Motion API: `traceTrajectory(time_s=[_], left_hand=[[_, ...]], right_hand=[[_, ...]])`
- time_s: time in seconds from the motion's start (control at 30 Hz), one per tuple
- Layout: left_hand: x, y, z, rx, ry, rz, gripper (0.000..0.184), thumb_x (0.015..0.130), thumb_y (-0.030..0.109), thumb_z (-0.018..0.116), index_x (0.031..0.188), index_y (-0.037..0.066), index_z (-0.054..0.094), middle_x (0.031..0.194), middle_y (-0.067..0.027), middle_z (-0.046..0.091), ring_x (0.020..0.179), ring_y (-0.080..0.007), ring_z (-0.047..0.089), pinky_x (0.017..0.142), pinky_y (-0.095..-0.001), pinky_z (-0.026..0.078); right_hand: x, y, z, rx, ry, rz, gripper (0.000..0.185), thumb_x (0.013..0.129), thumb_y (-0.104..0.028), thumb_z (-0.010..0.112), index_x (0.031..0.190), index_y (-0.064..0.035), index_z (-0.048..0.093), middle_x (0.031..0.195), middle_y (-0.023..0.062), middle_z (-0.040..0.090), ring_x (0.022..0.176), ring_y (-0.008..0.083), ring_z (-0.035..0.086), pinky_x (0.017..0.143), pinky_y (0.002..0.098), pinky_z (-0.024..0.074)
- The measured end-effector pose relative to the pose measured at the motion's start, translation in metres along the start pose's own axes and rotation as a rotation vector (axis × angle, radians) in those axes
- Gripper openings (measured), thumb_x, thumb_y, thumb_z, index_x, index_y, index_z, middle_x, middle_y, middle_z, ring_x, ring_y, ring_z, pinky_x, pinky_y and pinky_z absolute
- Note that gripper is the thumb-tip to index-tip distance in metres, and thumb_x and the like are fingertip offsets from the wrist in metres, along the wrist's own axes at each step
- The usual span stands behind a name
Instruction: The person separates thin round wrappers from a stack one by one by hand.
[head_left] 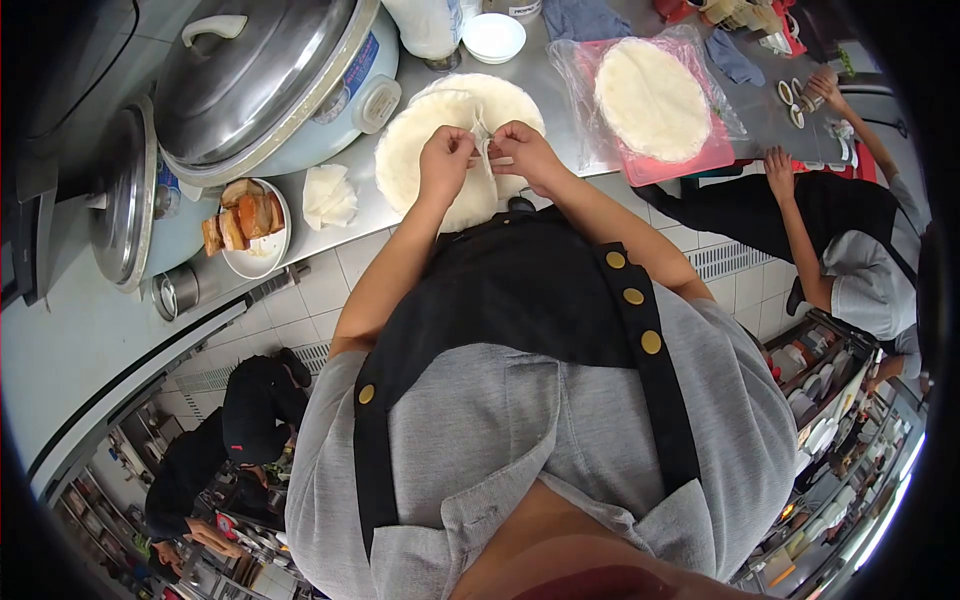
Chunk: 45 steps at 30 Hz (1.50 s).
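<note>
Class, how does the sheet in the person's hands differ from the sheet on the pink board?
The held sheet is pinched up between the left hand and right hand; the other sheet lies flat, untouched. The held sheet is over the metal counter; the other sheet rests over clear plastic and the pink board. Both are pale and thin.
</note>
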<state>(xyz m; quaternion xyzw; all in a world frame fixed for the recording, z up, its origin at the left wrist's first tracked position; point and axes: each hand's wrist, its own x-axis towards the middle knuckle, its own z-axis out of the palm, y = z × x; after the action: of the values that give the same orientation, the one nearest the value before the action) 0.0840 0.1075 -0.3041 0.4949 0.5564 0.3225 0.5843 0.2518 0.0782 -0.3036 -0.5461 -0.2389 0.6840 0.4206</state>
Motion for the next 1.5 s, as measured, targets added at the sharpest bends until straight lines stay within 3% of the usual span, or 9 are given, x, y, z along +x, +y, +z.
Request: traceTrajectory(time_s=[0.23,0.43,0.67,0.83,1.1,1.3,1.4,1.47,1.5], left_hand=[[0.002,-0.006,-0.002,0.012,-0.083,0.041,0.013,0.096,0.013,0.061,0.102,0.001,0.060,0.090,-0.0063,0.066,0.079,-0.0142,0.066,0.069,-0.0267,0.057],[-0.003,-0.009,-0.007,-0.321,-0.058,-0.144,0.021,0.093,0.021,0.067,0.100,0.002,0.060,0.091,-0.0071,0.065,0.079,-0.0142,0.065,0.070,-0.0268,0.056],[-0.003,-0.014,-0.010,-0.020,-0.275,-0.083,0.017,0.093,0.019,0.069,0.094,0.004,0.060,0.090,-0.0029,0.063,0.081,-0.0090,0.060,0.072,-0.0251,0.055],[0.000,-0.027,-0.007,-0.249,-0.157,-0.159,0.014,0.090,0.009,0.070,0.087,0.005,0.057,0.080,-0.0013,0.060,0.071,-0.0085,0.060,0.067,-0.0241,0.055],[0.011,-0.047,-0.058,0.067,0.294,0.139,0.018,0.078,0.006,0.070,0.071,0.004,0.053,0.062,-0.0057,0.061,0.055,-0.0127,0.058,0.052,-0.0276,0.047],[-0.021,-0.042,-0.095,-0.034,0.181,0.142,0.019,0.083,-0.004,0.064,0.097,0.002,0.052,0.084,-0.0056,0.063,0.069,-0.0093,0.059,0.064,-0.0246,0.051],[-0.051,0.000,-0.074,0.336,0.125,0.327,0.045,0.081,-0.004,0.058,0.123,0.013,0.059,0.117,-0.0168,0.065,0.078,-0.0224,0.065,0.070,-0.0324,0.051],[-0.050,-0.001,-0.070,0.487,0.057,0.408,0.042,0.081,-0.002,0.058,0.120,0.013,0.062,0.121,-0.0176,0.063,0.082,-0.0269,0.066,0.074,-0.0342,0.052],[-0.048,-0.002,-0.069,0.640,-0.022,0.488,0.039,0.081,0.000,0.058,0.117,0.013,0.065,0.125,-0.0183,0.061,0.086,-0.0314,0.067,0.078,-0.0361,0.053]], right_hand=[[0.019,-0.018,-0.003,-0.456,-0.039,0.004,0.022,0.093,-0.019,0.068,0.104,-0.0012,0.061,0.096,0.0059,0.062,0.081,0.0157,0.064,0.070,0.0331,0.0587],[0.019,-0.005,-0.003,-0.189,-0.087,0.085,0.022,0.094,-0.019,0.067,0.102,0.0009,0.062,0.091,0.0075,0.065,0.076,0.0165,0.066,0.067,0.0333,0.0603],[0.013,-0.005,0.000,-0.152,-0.049,0.042,0.032,0.091,-0.022,0.071,0.110,0.0004,0.058,0.098,0.0090,0.064,0.081,0.0172,0.066,0.066,0.0317,0.0588],[0.008,-0.002,-0.009,-0.498,0.025,-0.139,0.055,0.076,-0.014,0.083,0.118,0.0007,0.050,0.098,0.0113,0.060,0.084,0.0210,0.066,0.060,0.0326,0.0581],[0.015,0.017,-0.035,-0.294,0.146,0.010,0.041,0.083,0.002,0.071,0.118,0.0017,0.050,0.101,0.0124,0.058,0.085,0.0234,0.066,0.066,0.0338,0.0618],[0.005,0.021,-0.045,-0.489,0.061,0.125,0.044,0.081,0.003,0.070,0.119,0.0028,0.048,0.105,0.0153,0.059,0.089,0.0269,0.067,0.071,0.0360,0.0615],[0.006,0.018,-0.032,-0.838,0.021,0.100,0.049,0.078,-0.003,0.072,0.121,0.0006,0.048,0.106,0.0174,0.058,0.093,0.0307,0.065,0.072,0.0393,0.0581],[0.007,0.022,-0.013,-1.207,0.452,-0.819,0.043,0.077,-0.008,0.071,0.116,-0.0034,0.053,0.107,0.0134,0.059,0.105,0.0313,0.059,0.088,0.0432,0.0485],[0.008,0.019,-0.009,-1.207,0.442,-0.823,0.043,0.077,-0.008,0.071,0.116,-0.0034,0.053,0.107,0.0134,0.059,0.105,0.0313,0.059,0.088,0.0432,0.0485]])
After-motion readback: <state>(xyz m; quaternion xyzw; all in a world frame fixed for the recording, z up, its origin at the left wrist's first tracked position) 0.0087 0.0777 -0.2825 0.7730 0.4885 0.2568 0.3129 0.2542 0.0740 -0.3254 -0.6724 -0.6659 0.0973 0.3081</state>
